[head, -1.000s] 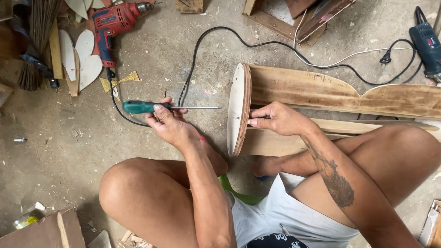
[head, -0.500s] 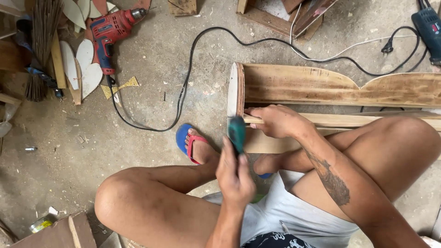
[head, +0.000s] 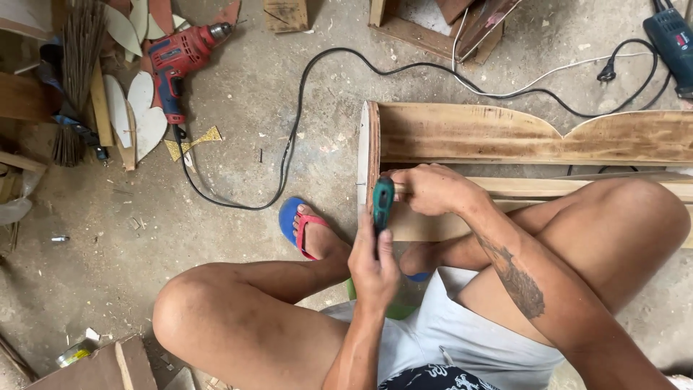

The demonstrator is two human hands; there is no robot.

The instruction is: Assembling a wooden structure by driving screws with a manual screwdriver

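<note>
The left hand [head: 373,263] is raised in front of the torso, forearm rising from the bottom edge of the view, wrist straight, thumb pointing up along the tool. The right hand [head: 433,189] reaches in from the right, forearm angled across the raised knee, knuckles toward the wooden end panel [head: 368,148]. The person sits low on a rough concrete floor [head: 238,130] strewn with dust and chips; one foot wears a blue flip-flop [head: 303,225]. A red power drill [head: 177,61] lies at upper left beside pale cut-out wood shapes [head: 141,115], and its black cable [head: 303,94] loops across the floor. A blue power tool [head: 670,32] lies at upper right. The left hand is clenched around the green-handled screwdriver [head: 382,204], which stands nearly upright, handle end up, just beside the end panel. The right hand is closed on a thin wooden slat [head: 548,188] where it meets the end panel, below the long scalloped board [head: 505,133].
</note>
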